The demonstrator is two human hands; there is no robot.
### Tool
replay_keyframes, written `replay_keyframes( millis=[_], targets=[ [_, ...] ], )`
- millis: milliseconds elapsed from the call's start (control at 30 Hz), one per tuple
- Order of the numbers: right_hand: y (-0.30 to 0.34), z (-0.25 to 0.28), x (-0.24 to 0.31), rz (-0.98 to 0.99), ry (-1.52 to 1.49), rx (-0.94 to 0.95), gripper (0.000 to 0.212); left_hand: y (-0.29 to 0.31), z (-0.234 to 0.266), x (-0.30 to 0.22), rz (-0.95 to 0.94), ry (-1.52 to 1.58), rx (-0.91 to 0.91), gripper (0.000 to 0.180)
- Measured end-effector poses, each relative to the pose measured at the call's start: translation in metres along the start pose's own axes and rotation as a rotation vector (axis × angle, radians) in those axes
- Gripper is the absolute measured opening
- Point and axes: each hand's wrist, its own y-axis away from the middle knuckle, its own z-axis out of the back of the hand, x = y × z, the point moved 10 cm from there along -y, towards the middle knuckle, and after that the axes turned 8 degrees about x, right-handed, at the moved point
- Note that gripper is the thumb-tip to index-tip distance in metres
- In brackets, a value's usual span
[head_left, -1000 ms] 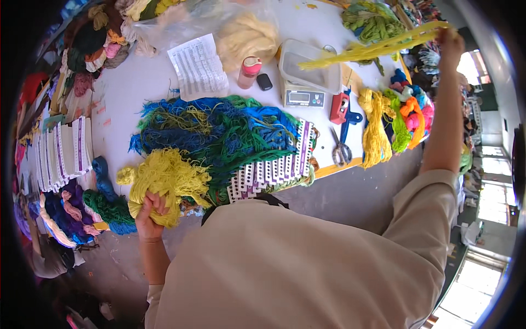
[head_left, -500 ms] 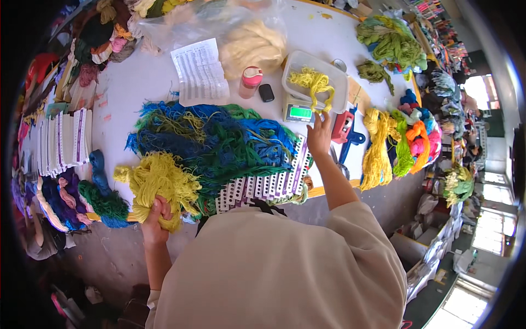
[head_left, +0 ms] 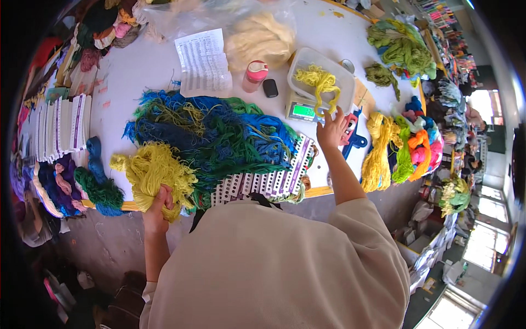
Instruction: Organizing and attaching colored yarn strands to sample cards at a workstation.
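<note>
Bundle of yellow yarn, a single one, sits in the closed grip of the left hand at the near edge of one table. The right hand, fingers spread, is beside one scale, close to the trailing end of one yellow hank; whether the fingertips touch it, one cannot tell. The hank lies in one clear tub atop the scale, its end over the rim. One bottle, one black fob and one sheet lie beyond one blue-green heap.
</note>
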Motion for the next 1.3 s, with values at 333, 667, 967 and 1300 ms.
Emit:
replay_keyframes(
  millis=[333,667,967,1300],
  targets=[
    [-0.024,-0.015,0.042,-0.031,0.054,0.102,0.025,0.015,0.023,-0.029,-0.100,-0.049,-0.084,0.018],
    [0.103,0.179,0.377,0.477,-1.310,0.798,0.023,0.012,-0.089,-0.089,-0.072,0.158,0.545,0.041],
    [0.172,0.209,0.444,0.598,-1.327,0.631,0.013,0.046,-0.071,-0.132,-0.343,0.447,0.468,0.031],
    [0.205,0.210,0.457,0.507,-1.287,0.513,0.009,0.051,-0.034,-0.129,-0.283,0.486,0.428,0.023]
  ],
)
